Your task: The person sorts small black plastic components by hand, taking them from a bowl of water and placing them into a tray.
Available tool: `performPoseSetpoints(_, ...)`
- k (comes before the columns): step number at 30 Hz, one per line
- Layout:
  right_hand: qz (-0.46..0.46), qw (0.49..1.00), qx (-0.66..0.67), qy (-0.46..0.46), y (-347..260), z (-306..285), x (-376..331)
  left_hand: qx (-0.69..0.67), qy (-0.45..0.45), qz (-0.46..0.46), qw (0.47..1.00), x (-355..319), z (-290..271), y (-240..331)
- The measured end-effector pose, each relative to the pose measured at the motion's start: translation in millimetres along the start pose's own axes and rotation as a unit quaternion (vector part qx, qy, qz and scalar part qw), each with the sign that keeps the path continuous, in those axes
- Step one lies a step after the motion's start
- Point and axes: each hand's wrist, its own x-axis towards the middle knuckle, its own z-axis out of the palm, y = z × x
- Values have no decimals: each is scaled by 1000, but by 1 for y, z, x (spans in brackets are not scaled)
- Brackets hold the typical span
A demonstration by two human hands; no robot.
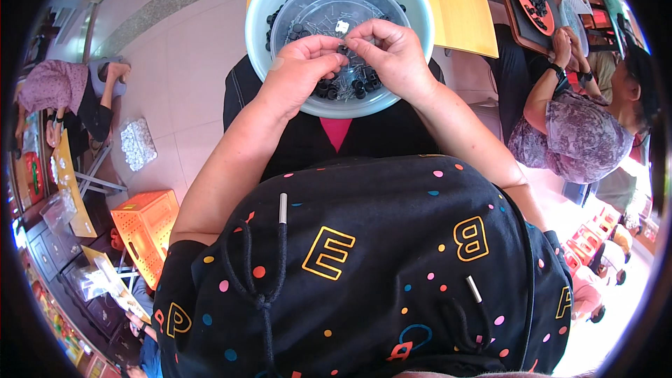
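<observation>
Fingers point(323, 46) of left hand point(297, 66) and right hand point(396, 59) — pinched nearly closed on small dark piece point(342, 49), shape mostly hidden — over round clear plastic tub point(302, 4) of thin silvery pins point(326, 24) and black knobby parts point(360, 88), within round pale-blue plastic basin point(256, 22)

Left hand point(301, 63) and right hand point(395, 56) nearly meet, fingers point(318, 43) curled, both forearms point(234, 150) angled inward
</observation>
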Motion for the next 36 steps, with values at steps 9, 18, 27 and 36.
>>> performPoseSetpoints(9, -60, 995, -74, 22, 7, 0, 0, 57, 7, -8, 998, -3, 0, -1)
performPoseSetpoints(18, 46, 993, -109, 0, -1, -9, 1, -3, -4, -14, 1000, -4, -5, -5)
performPoseSetpoints(27, -47, 972, -229, 12, 9, -7, -1, 3, 21, 3, 1000, -4, -6, -4)
performPoseSetpoints(36, -173, 863, -446, -163, 26, 5, -1, -14, 76, 17, 997, -1, -20, 0)
